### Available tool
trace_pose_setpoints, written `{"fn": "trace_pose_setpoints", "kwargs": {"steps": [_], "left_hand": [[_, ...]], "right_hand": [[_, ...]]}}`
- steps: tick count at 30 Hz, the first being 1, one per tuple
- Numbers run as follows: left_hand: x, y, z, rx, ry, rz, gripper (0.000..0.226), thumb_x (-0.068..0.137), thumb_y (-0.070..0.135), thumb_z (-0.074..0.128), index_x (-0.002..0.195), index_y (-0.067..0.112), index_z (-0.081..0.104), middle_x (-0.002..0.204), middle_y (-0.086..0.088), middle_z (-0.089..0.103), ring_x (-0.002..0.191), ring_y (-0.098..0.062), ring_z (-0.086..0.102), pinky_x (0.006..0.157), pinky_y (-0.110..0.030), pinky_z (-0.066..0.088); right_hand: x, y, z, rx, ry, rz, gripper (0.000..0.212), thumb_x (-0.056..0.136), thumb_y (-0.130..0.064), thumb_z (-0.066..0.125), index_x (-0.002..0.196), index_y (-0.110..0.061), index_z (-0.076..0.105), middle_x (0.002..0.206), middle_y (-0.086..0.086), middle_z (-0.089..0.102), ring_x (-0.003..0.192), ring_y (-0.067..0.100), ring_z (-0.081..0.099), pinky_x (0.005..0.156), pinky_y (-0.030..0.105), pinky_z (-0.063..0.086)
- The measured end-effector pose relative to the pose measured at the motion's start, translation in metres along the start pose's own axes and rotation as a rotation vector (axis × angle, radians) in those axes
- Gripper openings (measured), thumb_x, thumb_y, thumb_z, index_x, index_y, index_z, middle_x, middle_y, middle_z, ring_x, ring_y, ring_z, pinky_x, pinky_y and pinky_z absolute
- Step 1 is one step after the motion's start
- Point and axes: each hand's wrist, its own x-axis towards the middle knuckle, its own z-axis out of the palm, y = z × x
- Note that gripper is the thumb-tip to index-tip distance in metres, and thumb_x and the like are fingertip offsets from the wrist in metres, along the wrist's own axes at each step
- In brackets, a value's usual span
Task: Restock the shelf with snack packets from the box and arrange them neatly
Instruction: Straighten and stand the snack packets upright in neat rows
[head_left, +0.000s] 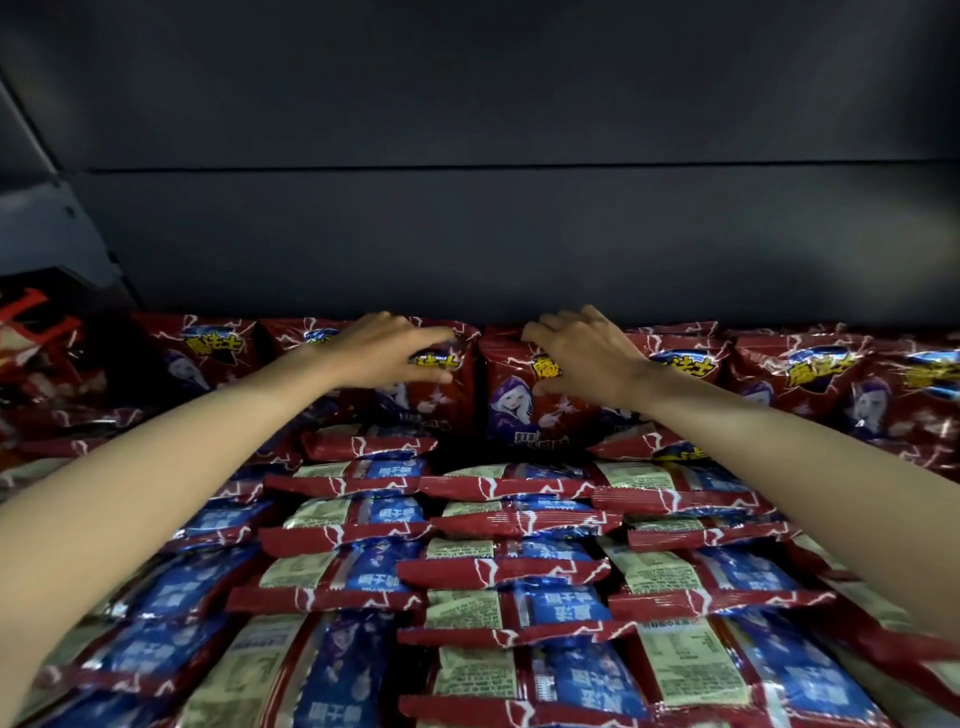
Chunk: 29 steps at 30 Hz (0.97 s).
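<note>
Red snack packets with a purple-hooded figure stand upright in a row along the back of the shelf. My left hand (387, 351) grips the top of one upright packet (436, 395) left of centre, fingers curled over its upper edge. My right hand (576, 356) grips the top of the neighbouring upright packet (511, 410), thumb on its front. In front of this row, several red and blue packets (498, 566) lie flat, backs up, in overlapping columns across the shelf. The box is not in view.
A dark grey back panel (493, 234) rises behind the row. At the far left, a shelf bracket (67, 228) slopes down above other red packaging (36, 338). More upright packets (810, 374) continue to the right edge.
</note>
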Motion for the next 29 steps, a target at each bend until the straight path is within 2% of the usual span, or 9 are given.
{"fn": "trace_pose_setpoints", "kwargs": {"steps": [3,6,8,10,13,16,21,24,29], "left_hand": [[0.014,0.001,0.004,0.024,-0.005,0.006,0.059,0.085,0.057,0.053,0.131,0.021,0.046,0.078,0.0,0.065,0.066,-0.012,0.056,0.062,-0.026,0.036],[0.008,-0.001,0.018,0.132,0.221,0.125,0.059,0.08,0.062,0.051,0.117,0.017,0.056,0.102,-0.001,0.067,0.078,-0.017,0.064,0.053,-0.022,0.038],[0.003,-0.002,0.02,0.187,0.369,0.123,0.058,0.076,0.064,0.052,0.109,0.016,0.058,0.101,-0.002,0.064,0.086,-0.019,0.063,0.047,-0.02,0.035],[0.003,-0.003,0.023,0.228,0.409,0.123,0.058,0.076,0.061,0.054,0.109,0.013,0.058,0.099,-0.005,0.062,0.087,-0.021,0.061,0.056,-0.027,0.046],[0.001,0.001,0.031,0.263,0.351,0.131,0.058,0.087,0.057,0.044,0.116,0.009,0.056,0.103,-0.007,0.063,0.09,-0.024,0.061,0.074,-0.034,0.049],[-0.005,0.003,0.033,0.222,0.269,0.087,0.062,0.09,0.058,0.032,0.123,0.01,0.052,0.108,-0.006,0.063,0.094,-0.023,0.06,0.08,-0.034,0.047],[-0.01,0.006,0.024,0.139,0.233,0.104,0.052,0.09,0.039,0.03,0.13,0.01,0.048,0.113,-0.007,0.061,0.098,-0.022,0.059,0.084,-0.036,0.046],[-0.011,0.005,0.021,0.116,0.203,0.074,0.052,0.093,0.038,0.027,0.133,0.011,0.046,0.118,-0.007,0.06,0.104,-0.023,0.058,0.088,-0.037,0.045],[-0.015,0.005,0.02,0.081,0.25,0.012,0.048,0.094,0.042,0.04,0.13,0.011,0.045,0.121,-0.007,0.059,0.106,-0.024,0.059,0.089,-0.038,0.045]], "right_hand": [[0.005,0.002,-0.002,0.2,-0.067,0.012,0.063,0.08,-0.05,0.066,0.13,-0.016,0.045,0.125,0.0,0.053,0.116,0.019,0.049,0.099,0.032,0.032],[0.01,0.014,-0.006,0.547,-0.082,0.032,0.039,0.088,-0.038,0.063,0.117,-0.013,0.059,0.114,0.002,0.06,0.104,0.019,0.057,0.088,0.029,0.041],[0.014,0.019,-0.008,0.492,0.024,0.014,0.026,0.087,-0.031,0.066,0.107,-0.014,0.063,0.101,-0.003,0.06,0.092,0.017,0.058,0.08,0.027,0.042],[0.019,0.017,-0.005,0.338,0.072,-0.025,0.022,0.085,-0.028,0.067,0.102,-0.015,0.063,0.093,-0.007,0.055,0.082,0.013,0.053,0.078,0.03,0.045],[0.025,0.013,0.0,0.116,0.143,-0.137,0.022,0.082,-0.03,0.07,0.094,-0.014,0.06,0.088,-0.001,0.06,0.079,0.019,0.056,0.076,0.034,0.047],[0.025,0.018,0.006,-0.017,0.27,-0.177,0.039,0.073,-0.042,0.076,0.085,-0.011,0.056,0.075,0.003,0.058,0.063,0.023,0.059,0.053,0.03,0.046],[0.011,0.017,-0.001,0.075,0.455,-0.155,0.043,0.087,-0.052,0.052,0.095,-0.01,0.055,0.085,0.005,0.059,0.052,0.015,0.051,0.037,0.024,0.036],[-0.001,0.022,-0.007,-0.026,0.401,-0.357,0.022,0.089,-0.034,0.062,0.099,-0.015,0.058,0.092,0.005,0.058,0.072,0.019,0.059,0.05,0.034,0.051],[-0.009,0.024,-0.01,-0.272,0.028,-0.545,0.07,0.067,-0.053,0.075,0.129,-0.031,0.052,0.139,0.007,0.046,0.125,0.029,0.044,0.097,0.042,0.04]]}}
